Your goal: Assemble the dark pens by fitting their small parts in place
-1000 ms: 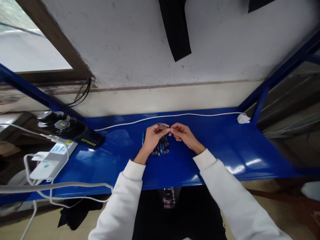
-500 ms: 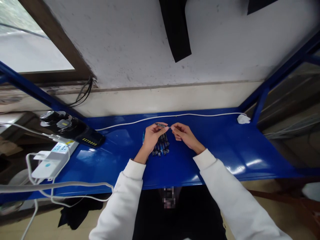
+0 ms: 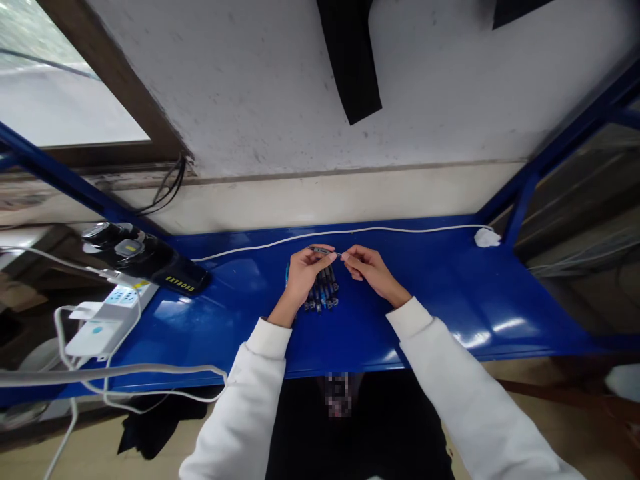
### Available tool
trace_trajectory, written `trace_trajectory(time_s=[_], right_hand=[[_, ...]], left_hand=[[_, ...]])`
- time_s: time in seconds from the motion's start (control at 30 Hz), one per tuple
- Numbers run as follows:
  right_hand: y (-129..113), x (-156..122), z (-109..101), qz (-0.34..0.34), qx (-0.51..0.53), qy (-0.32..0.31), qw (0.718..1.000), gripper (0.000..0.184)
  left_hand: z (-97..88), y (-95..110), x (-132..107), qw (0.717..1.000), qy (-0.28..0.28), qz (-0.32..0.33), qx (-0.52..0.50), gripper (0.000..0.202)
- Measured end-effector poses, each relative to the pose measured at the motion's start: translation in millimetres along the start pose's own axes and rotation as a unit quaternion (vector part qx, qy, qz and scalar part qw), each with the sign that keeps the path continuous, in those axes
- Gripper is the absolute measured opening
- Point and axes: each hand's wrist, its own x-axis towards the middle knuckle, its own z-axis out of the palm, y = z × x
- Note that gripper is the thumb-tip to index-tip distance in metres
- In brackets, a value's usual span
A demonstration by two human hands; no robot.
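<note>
My left hand [image 3: 304, 275] is closed around a dark pen [image 3: 323, 251], holding it level above the blue metal shelf [image 3: 240, 313]. My right hand [image 3: 367, 268] pinches the pen's right end with thumb and forefinger. Both hands hover over a small bundle of dark and blue pens [image 3: 323, 293] lying on the shelf. One more blue pen [image 3: 287, 273] peeks out just left of my left hand. White sleeves cover both forearms.
A white cable [image 3: 320, 235] runs along the back of the shelf to a white plug [image 3: 486, 237] at the right. A black device with yellow lettering [image 3: 150, 261] and a white power strip [image 3: 107, 313] with cords sit at the left. Blue frame posts rise on both sides.
My right hand has drawn slightly away to the right from the left hand, so the pen's tip now shows between the two. Nothing else has moved.
</note>
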Motion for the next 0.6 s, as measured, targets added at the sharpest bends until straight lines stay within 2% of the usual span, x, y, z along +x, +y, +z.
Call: trace_trajectory(time_s=[0.6], right_hand=[[-0.2, 0.2, -0.4, -0.006, -0.003, -0.001, 1.0, 0.046]], left_hand=[[-0.4, -0.3, 0.6, 1.0, -0.005, -0.004, -0.004, 0.035]])
